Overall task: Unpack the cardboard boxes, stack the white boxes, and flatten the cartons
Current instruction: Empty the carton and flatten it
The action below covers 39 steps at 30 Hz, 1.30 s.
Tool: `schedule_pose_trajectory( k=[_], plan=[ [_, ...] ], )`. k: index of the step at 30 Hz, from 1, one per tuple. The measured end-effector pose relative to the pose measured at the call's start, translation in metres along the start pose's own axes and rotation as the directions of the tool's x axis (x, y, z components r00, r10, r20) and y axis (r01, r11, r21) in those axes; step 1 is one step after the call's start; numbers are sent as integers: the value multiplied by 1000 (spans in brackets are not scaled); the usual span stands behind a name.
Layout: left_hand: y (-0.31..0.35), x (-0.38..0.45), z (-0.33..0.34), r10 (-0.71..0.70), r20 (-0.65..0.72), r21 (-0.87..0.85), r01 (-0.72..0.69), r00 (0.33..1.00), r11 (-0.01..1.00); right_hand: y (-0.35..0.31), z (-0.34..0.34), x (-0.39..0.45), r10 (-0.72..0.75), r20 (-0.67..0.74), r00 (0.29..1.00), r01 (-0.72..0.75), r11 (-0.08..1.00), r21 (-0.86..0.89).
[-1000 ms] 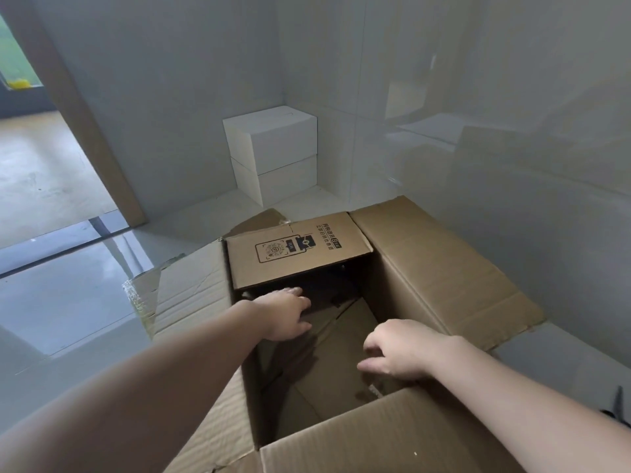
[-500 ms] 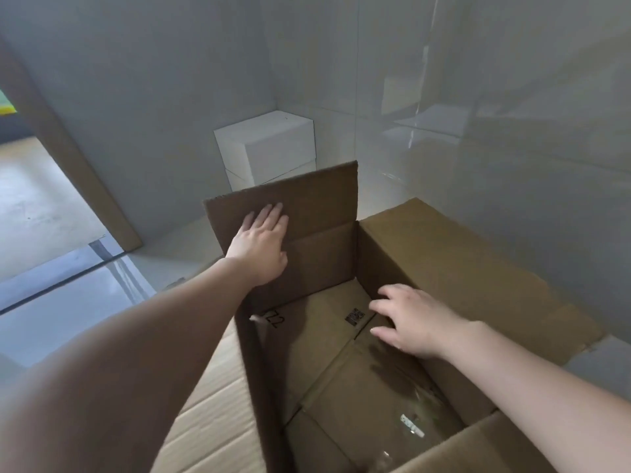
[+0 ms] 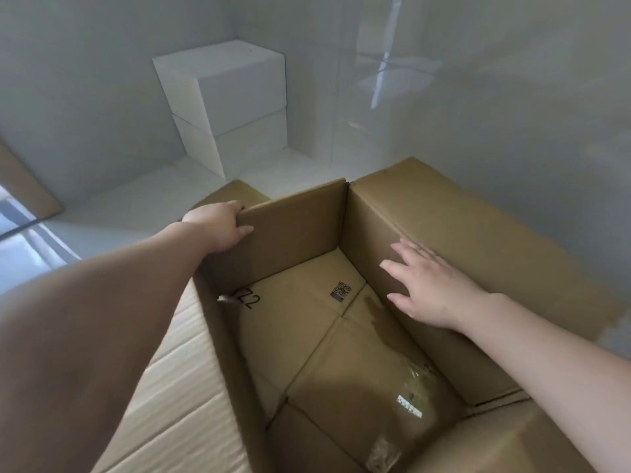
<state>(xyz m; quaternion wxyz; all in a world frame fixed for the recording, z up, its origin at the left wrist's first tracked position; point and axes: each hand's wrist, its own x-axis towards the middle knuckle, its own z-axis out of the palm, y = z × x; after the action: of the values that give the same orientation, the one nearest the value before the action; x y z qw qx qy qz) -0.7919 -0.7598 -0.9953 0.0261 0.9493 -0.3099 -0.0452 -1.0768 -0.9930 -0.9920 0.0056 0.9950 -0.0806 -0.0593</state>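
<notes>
Right, the big open brown cardboard carton (image 3: 307, 336) sits on the pale glossy floor (image 3: 136, 206), filling the lower middle of the view, with nothing inside but its folded bottom flaps, a small printed code square (image 3: 340, 291) and bits of clear tape (image 3: 409, 401). Left hand (image 3: 218, 227) grips the top edge of the far upright flap (image 3: 293, 230) at its left corner: thumb on the inner face, fingers curled over the outside. Right hand (image 3: 432, 285) is flat against the inside of the right wall (image 3: 426, 343), fingers straight and spread, grasping nothing. The right top flap (image 3: 478, 227) is folded outward toward the grey wall (image 3: 512, 97); the left flap (image 3: 177, 387) lies folded out low under the left forearm. Two plain white rectangular boxes (image 3: 232, 107) stand stacked one on the other in the far corner, well apart from the carton, touching both walls as far as I can see. Strip of brown board (image 3: 27, 186) leans at the left edge.
</notes>
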Motion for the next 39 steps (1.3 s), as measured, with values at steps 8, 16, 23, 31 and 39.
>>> schedule_pose_trajectory(
  k=[8,16,23,31,39],
  plan=[
    [-4,-19,-5,-97,-93,34,100,991,994,11,-6,-9,76,36,996,-76,997,6],
    [-57,-75,-15,-427,41,-81,429,903,900,55,-27,-35,281,196,940,-267,959,-92],
    [-59,-97,-24,-408,63,-119,413,911,903,80,-38,-32,512,212,832,-524,851,3],
    [-100,-127,-23,-663,94,-163,669,742,726,119,-33,-42,652,181,736,-671,739,65],
    [-86,-137,-46,-717,-5,-426,647,697,632,112,-76,-41,635,-189,749,-633,770,78]
  ],
)
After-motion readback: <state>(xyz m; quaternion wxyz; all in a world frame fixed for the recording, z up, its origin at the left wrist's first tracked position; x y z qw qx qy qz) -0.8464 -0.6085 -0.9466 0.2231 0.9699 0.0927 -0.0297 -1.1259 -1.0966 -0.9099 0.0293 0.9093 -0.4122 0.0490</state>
